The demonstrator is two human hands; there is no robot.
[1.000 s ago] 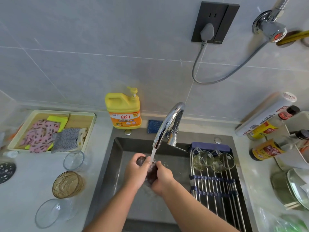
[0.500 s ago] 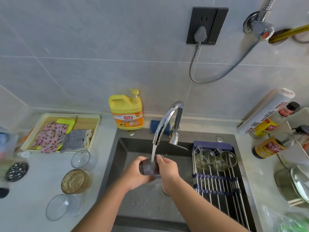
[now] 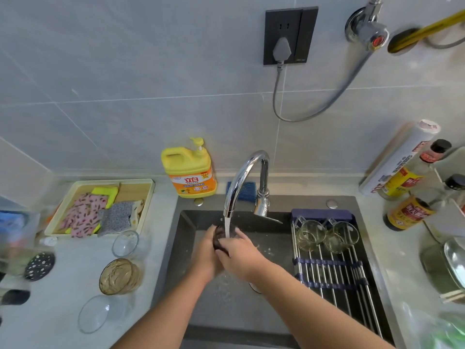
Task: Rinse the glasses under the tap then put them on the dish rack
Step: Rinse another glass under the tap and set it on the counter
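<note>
Over the dark sink (image 3: 186, 238), my left hand (image 3: 207, 258) and my right hand (image 3: 241, 255) together grip a dark glass (image 3: 220, 239) under the running water of the chrome tap (image 3: 241, 177). Most of the glass is hidden by my fingers. Two clear glasses (image 3: 309, 234) (image 3: 342, 235) lie on the metal dish rack (image 3: 332, 275) across the sink's right side. On the counter to the left stand a clear glass (image 3: 125, 243), a brownish ribbed glass (image 3: 119, 276) and another clear glass (image 3: 97, 314).
A yellow detergent bottle (image 3: 190, 170) and a blue sponge (image 3: 242, 191) sit behind the sink. A tray of cloths (image 3: 100, 207) lies at the left. Sauce bottles (image 3: 407, 212), a roll (image 3: 400, 157) and a pot with lid (image 3: 448, 265) crowd the right counter.
The view shifted slightly. My hands turned the dark glass under the stream and stay together around it at the tap.
</note>
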